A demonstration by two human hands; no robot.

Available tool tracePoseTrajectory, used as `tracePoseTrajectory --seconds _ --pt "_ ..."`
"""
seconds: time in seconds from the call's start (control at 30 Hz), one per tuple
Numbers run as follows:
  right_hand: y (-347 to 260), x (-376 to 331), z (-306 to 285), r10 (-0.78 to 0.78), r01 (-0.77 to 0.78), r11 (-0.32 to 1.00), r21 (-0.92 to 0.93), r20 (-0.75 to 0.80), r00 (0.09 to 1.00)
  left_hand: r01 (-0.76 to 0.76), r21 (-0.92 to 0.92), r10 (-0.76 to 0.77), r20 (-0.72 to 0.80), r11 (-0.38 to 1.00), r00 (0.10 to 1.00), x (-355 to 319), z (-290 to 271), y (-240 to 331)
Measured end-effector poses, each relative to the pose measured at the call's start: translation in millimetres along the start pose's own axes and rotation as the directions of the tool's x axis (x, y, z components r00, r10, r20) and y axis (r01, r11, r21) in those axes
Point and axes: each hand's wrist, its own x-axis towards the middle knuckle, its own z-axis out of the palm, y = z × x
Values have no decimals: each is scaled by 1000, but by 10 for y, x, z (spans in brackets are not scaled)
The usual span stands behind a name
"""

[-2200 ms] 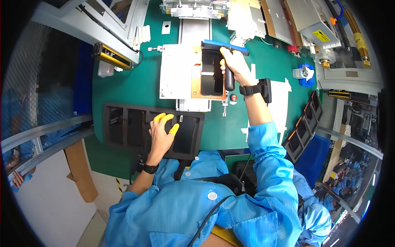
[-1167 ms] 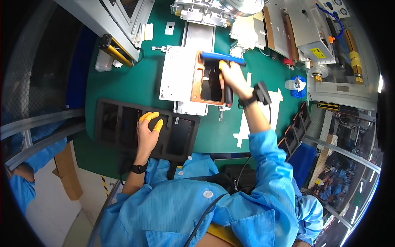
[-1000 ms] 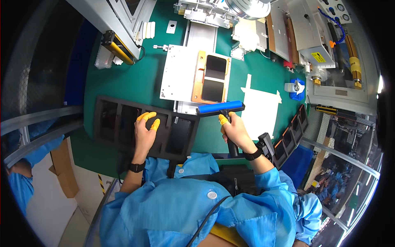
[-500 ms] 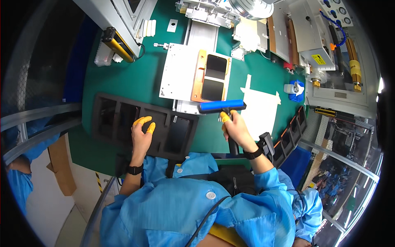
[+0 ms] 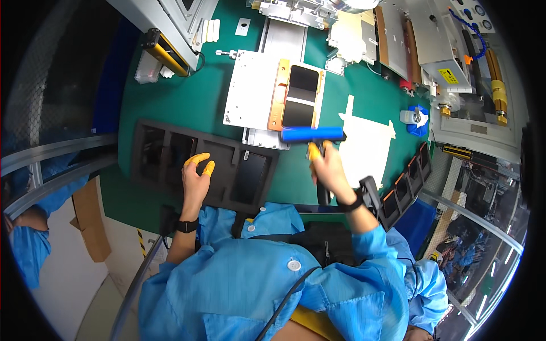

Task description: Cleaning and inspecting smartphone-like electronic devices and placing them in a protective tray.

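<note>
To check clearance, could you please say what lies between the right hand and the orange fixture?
The head view shows the right hand holding a blue roller between itself and the orange fixture.

From here: open lane on green surface (image 5: 176, 102) between white plate (image 5: 247, 85) and yellow post (image 5: 166, 57); metal knob (image 5: 226, 53) pokes in. Dark tray (image 5: 272, 173) fills front left, left hand (image 5: 196, 179) over it. Right hand (image 5: 330, 170) holds blue roller (image 5: 313, 134) across the near approach to orange fixture (image 5: 277, 96). Narrow gap right of fixture, before white sheet (image 5: 367, 145). Machinery (image 5: 301, 10) walls off back.
</note>
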Motion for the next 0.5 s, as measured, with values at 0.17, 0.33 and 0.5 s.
tracePoseTrajectory --seconds 0.17,0.33,0.5 --pt "668 -56 -498 301 -192 885 424 -206 931 -5 34 3 52 999 999 44 60 64" --pt "1585 244 -282 441 -301 862 409 -312 841 -38 224 6 143 974 990 -14 258 -125" --pt "2000 419 -782 376 -109 808 578 -365 852 -23 339 -59 231 941 971 -217 417 -375"
